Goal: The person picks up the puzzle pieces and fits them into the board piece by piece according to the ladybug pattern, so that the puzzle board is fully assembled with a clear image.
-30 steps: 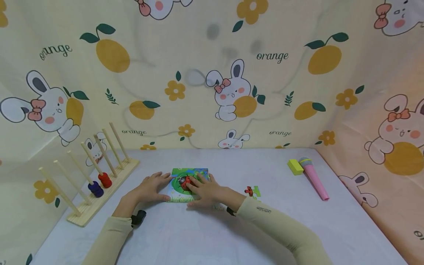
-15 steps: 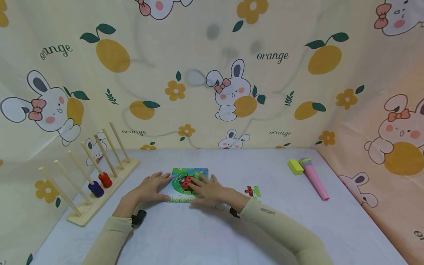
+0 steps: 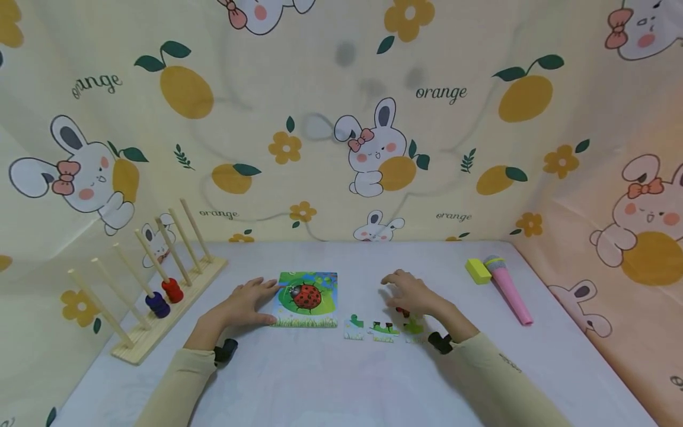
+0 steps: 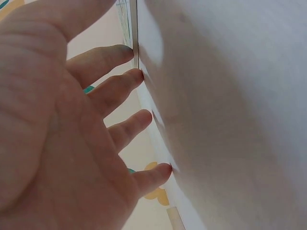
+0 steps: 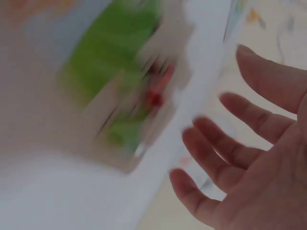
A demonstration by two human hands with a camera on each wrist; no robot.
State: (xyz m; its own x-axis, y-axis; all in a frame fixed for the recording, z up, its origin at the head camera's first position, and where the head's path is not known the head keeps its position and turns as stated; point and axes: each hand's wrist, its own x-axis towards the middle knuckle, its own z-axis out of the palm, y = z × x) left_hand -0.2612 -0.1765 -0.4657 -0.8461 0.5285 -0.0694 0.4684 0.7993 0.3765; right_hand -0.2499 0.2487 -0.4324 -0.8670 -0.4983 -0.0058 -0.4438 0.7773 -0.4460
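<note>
A square ladybug puzzle board (image 3: pixel 306 320) lies flat in the middle of the table. My left hand (image 3: pixel 246 303) rests at its left edge, thumb and fingers spread and straight; the left wrist view shows the fingertips (image 4: pixel 136 76) along the board's side and the table. My right hand (image 3: pixel 415 293) is over the table to the right, fingers loosely bent, holding nothing. Below it are loose puzzle pieces: a grassy one (image 3: pixel 354 327), one with black legs (image 3: pixel 385 331) and a green one (image 3: pixel 413 327). A red piece (image 3: pixel 402 311) is partly hidden by the hand.
At the left stands a wooden peg rack (image 3: pixel 128 350) with upright rods, carrying blue rings (image 3: pixel 158 304) and red rings (image 3: pixel 172 290). A yellow block (image 3: pixel 478 271) and a pink toy microphone (image 3: pixel 509 290) lie at the back right. Patterned cloth (image 3: pixel 320 178) walls the table's back and sides.
My right hand has left the puzzle board and moved right, over the loose pieces, uncovering the ladybug picture and the pieces nearer the board. My left hand has stayed at the board's left edge.
</note>
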